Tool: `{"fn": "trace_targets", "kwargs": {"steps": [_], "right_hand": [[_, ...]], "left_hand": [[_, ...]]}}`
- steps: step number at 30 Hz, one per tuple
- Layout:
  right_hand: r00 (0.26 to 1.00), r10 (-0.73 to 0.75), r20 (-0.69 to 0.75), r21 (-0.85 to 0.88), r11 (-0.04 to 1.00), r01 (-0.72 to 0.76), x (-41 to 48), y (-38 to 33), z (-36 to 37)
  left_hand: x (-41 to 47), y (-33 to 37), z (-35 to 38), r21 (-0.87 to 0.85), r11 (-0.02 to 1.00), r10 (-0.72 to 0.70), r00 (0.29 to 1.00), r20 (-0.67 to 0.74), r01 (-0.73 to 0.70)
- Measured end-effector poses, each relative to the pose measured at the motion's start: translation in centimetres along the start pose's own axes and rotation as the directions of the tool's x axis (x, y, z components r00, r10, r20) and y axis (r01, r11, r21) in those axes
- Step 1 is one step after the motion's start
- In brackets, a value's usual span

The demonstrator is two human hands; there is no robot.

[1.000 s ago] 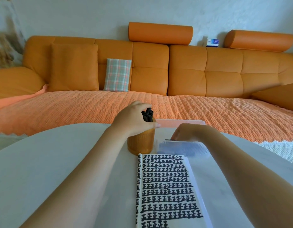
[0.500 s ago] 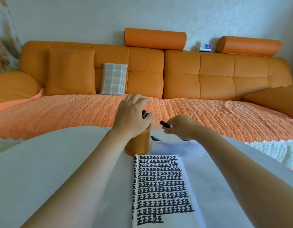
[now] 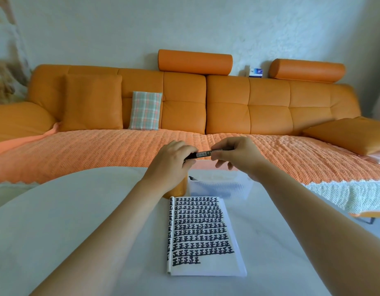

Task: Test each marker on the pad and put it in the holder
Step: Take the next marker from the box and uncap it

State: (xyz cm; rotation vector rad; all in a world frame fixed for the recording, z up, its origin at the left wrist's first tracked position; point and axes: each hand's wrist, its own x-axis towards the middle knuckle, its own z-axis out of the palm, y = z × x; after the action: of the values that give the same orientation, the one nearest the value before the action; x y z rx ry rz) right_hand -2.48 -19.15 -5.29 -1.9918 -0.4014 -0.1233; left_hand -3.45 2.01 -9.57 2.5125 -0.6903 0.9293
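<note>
Slim black marker (image 3: 208, 153), both hands gripping

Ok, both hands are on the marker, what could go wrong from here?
The holder sits close under the wrist of the left hand, so a jerk while uncapping the marker could tip it. The pad is almost covered in marks, with only a bare strip at its near end, so a test stroke may run onto the table.

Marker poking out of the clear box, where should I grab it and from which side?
Probably pinch the marker by its dark end, from above: only that end rises over the clear box rim; the walls surround the rest and the holder crowds its left.
</note>
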Motion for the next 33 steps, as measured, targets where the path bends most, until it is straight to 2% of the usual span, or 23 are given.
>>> {"fn": "trace_targets", "kwargs": {"steps": [3,5,7,13,18,21,23,25,28,31,33], "right_hand": [[0.996,0.012,0.087,-0.172,0.985,0.003,-0.9,0.3,0.2],[0.989,-0.010,0.144,-0.356,0.932,0.061,-1.5,0.7,0.9],[0.977,-0.047,0.208,-0.450,0.882,0.139,-2.4,0.8,2.2],[0.922,-0.126,0.365,-0.453,0.842,0.294,-6.4,1.3,6.1],[0.912,-0.089,0.400,-0.501,0.812,0.298,-8.1,2.4,7.4],[0.902,-0.160,0.401,-0.539,0.755,0.373,-8.7,2.9,7.8],[0.881,-0.287,0.376,-0.563,0.684,0.463,-9.0,3.4,7.8],[0.831,-0.426,0.359,-0.589,0.587,0.556,-9.2,3.7,7.6],[0.792,-0.489,0.364,-0.630,0.497,0.597,-9.6,4.0,7.3],[0.875,-0.352,0.332,-0.649,0.588,0.483,-10.8,3.7,7.4],[0.932,-0.195,0.306,-0.586,0.733,0.346,-11.4,3.9,7.3]], "left_hand": [[-1.6,0.7,-0.9,-0.005,1.000,0.012,1.000,-0.019,-0.013],[-2.9,0.9,-1.2,-0.012,1.000,0.022,1.000,0.003,-0.022],[-4.2,1.1,-1.4,-0.019,0.999,0.034,0.999,0.016,-0.034],[-8.0,1.6,-2.1,-0.078,0.997,0.006,0.999,0.049,-0.002],[-11.2,1.6,-1.8,-0.042,0.999,0.022,0.994,0.109,-0.018],[-12.0,1.7,-1.4,-0.081,0.996,-0.030,0.987,0.159,0.043],[-12.2,2.0,-1.2,-0.138,0.983,-0.092,0.972,0.217,0.124],[-12.1,2.3,-1.5,-0.225,0.939,-0.188,0.935,0.302,0.261],[-12.1,2.4,-1.7,-0.313,0.873,-0.246,0.893,0.377,0.373],[-12.0,2.4,-1.5,-0.276,0.926,-0.151,0.923,0.353,0.257],[-12.1,2.3,-1.2,-0.195,0.976,-0.034,0.955,0.296,0.095]]}}
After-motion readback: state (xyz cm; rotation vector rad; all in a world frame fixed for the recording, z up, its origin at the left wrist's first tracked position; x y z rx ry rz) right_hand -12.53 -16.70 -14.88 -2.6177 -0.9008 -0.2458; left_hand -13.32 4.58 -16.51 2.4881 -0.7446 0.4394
